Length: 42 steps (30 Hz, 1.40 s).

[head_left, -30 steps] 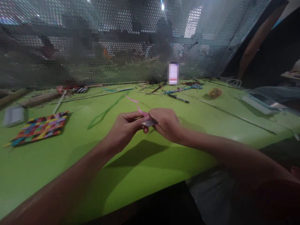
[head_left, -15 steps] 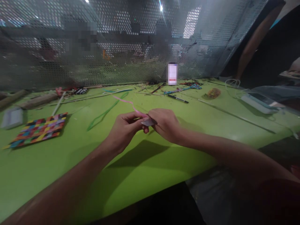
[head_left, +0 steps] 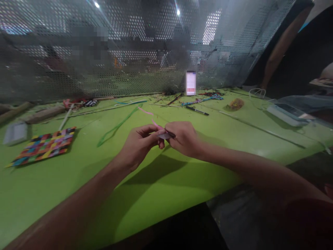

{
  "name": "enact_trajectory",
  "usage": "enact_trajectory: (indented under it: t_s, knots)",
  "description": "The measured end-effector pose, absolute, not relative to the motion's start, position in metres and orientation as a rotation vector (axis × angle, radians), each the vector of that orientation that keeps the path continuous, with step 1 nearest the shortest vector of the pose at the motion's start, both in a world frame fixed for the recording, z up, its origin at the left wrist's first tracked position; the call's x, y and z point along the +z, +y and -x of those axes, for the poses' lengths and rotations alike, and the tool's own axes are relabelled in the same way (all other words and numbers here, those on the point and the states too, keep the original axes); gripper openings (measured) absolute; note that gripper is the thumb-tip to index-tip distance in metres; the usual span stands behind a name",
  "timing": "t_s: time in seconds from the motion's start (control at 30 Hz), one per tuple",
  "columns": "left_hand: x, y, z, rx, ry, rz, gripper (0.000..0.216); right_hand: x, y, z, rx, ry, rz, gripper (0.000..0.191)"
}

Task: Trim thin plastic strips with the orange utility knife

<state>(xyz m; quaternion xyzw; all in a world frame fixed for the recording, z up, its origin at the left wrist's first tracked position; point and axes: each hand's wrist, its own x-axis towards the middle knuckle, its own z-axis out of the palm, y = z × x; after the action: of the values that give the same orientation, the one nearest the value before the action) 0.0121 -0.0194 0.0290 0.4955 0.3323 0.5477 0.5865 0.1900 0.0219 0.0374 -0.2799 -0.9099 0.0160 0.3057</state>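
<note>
My left hand (head_left: 137, 144) is closed in a pinch on a thin pink strip (head_left: 153, 119), whose loose wavy end trails up and away over the table. Wrapped in a fist, my right hand (head_left: 183, 139) grips a small knife (head_left: 165, 136). Its flat grey blade points left and lies against the strip at my left thumb and fingertips. Most of the handle is hidden in the fist. Both hands nearly touch, just above the green table (head_left: 166, 194). Beyond my left hand lies a looped green strip (head_left: 118, 127).
At left sit a multicoloured woven mat (head_left: 47, 144), a whitish box (head_left: 16, 133) and wooden pieces (head_left: 47, 114). A black pen (head_left: 197, 110), patterned strip (head_left: 203, 100) and upright phone (head_left: 190, 83) stand farther back. Another person's arm (head_left: 279, 52) is at far right, beyond a pale container (head_left: 286, 116).
The pink strip's loose end has shifted right and looks shorter. Both hands stay nearly in place, still holding the strip and the knife. The view has tilted slightly.
</note>
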Motion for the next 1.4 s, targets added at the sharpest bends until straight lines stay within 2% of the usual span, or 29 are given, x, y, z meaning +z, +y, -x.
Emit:
enact_trajectory:
  t_s: [0.1, 0.2, 0.33, 0.57, 0.97, 1.27, 1.4]
  knots:
    - [0.027, -0.015, -0.009, 1.276, 0.814, -1.181, 0.013, 0.046, 0.027, -0.193, 0.102, -2.314, 0.677, 0.02]
    - [0.027, -0.011, -0.006, 1.264, 0.829, -1.186, 0.018, 0.058, 0.033, -0.198, 0.151, -2.308, 0.519, 0.004]
    - [0.028, -0.008, -0.004, 1.238, 0.816, -1.178, 0.019, 0.064, 0.04, -0.201, 0.09, -2.409, 0.352, 0.013]
    - [0.026, -0.008, -0.006, 1.232, 0.804, -1.17, 0.018, 0.057, 0.04, -0.202, -0.039, -2.44, 0.381, 0.018]
    - [0.024, -0.007, -0.004, 1.192, 0.847, -1.219, 0.021, 0.055, 0.038, -0.201, -0.096, -2.405, 0.317, 0.014]
    - [0.027, -0.017, -0.008, 0.907, 0.902, -1.487, 0.015, 0.054, 0.042, -0.201, 0.069, -2.354, 0.442, 0.009]
    - [0.028, -0.023, -0.012, 0.722, 0.833, -1.572, 0.011, 0.049, 0.049, -0.199, 0.024, -2.337, 0.63, 0.006]
